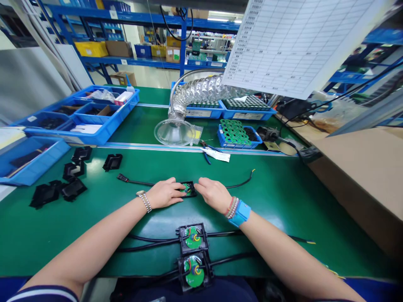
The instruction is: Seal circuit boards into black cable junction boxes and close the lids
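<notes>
A small black housing with a green circuit board inside lies on the green mat, between my two hands. My left hand holds its left side, fingertips over the board. At its right edge, my right hand has its fingers pressed together; whether they pinch a part is hidden. A black cable with a connector runs out to the left, and another cable with bare coloured ends goes right. Nearer me lie two black housings with round green boards and thick cables.
Black plastic shells lie at the left beside blue bins. A fume duct hood, pliers, a white packet and a tray of green boards stand behind. A cardboard box is at right; a paper sheet hangs above.
</notes>
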Demonstrator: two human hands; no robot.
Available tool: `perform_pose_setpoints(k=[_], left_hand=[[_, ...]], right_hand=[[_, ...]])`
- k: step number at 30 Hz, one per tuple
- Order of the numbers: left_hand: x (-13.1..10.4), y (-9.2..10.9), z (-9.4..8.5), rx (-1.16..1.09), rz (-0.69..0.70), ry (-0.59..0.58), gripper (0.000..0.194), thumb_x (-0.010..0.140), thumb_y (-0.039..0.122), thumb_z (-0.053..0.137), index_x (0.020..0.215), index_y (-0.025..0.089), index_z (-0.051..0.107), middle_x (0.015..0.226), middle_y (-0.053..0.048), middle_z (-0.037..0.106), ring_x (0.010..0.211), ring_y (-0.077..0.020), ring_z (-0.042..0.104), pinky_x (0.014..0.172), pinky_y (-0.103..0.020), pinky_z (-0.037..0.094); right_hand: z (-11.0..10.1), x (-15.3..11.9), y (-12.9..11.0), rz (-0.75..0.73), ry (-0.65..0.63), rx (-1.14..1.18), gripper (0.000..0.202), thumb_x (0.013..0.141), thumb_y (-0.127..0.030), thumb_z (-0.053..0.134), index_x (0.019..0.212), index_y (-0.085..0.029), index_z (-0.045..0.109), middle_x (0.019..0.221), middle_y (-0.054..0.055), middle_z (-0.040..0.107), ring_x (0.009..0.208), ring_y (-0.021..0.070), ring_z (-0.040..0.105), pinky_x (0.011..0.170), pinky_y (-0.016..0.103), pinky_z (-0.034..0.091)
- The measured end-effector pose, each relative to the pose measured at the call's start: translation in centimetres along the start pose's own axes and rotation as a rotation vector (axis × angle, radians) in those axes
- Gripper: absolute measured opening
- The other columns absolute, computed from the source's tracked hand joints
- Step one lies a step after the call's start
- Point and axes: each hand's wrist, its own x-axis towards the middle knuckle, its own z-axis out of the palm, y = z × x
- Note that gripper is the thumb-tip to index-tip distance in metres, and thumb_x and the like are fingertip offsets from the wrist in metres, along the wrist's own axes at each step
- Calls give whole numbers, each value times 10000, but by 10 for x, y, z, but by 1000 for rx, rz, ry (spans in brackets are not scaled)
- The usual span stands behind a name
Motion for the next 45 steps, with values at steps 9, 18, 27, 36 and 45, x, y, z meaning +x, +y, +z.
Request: perform_pose_setpoints(k=[9, 18, 27, 36, 45], left_hand=[[0, 0, 1, -19, -8, -13, 320, 905, 390, 390, 1080, 263, 625, 1157, -13, 580, 867, -180, 457, 681, -273, 435], [1, -2, 4, -84, 6, -5, 320, 901, 380, 402, 1076, 239, 630, 1139, -38, 582, 851, -183, 455, 728, -293, 430], [0, 1, 1, -75, 8, 14, 307, 898, 360, 417, 1058, 224, 640, 1110, -53, 588, 848, -177, 472, 758, -296, 428], [3, 5, -3, -121, -65, -39, 291, 885, 367, 432, 1026, 244, 654, 1271, -63, 420, 936, -189, 488, 869, -348, 422], [-11, -3, -27, -383, -279, 11, 310, 806, 249, 559, 1115, 225, 568, 1279, -77, 449, 1037, -183, 533, 879, -308, 454]], right_hand=[[4, 6, 5, 46, -120, 47, 207, 856, -117, 386, 862, -168, 587, 838, 58, 599, 715, 147, 557, 581, 248, 335], [10, 19, 15, -87, -212, 105, 209, 807, -104, 440, 879, -171, 624, 857, 69, 629, 717, 161, 574, 604, 248, 370], [23, -5, 6, -48, 133, 192, 303, 927, -282, 373, 1159, -193, 548, 1136, 107, 516, 985, 195, 461, 823, 312, 392], [27, 12, 3, -197, 74, 318, 285, 913, -339, 414, 1106, -200, 570, 1072, 79, 511, 885, 178, 430, 774, 314, 372], [37, 10, -8, -117, 142, 328, 294, 917, -330, 413, 1130, -195, 564, 1024, 61, 576, 861, 186, 422, 725, 307, 355]])
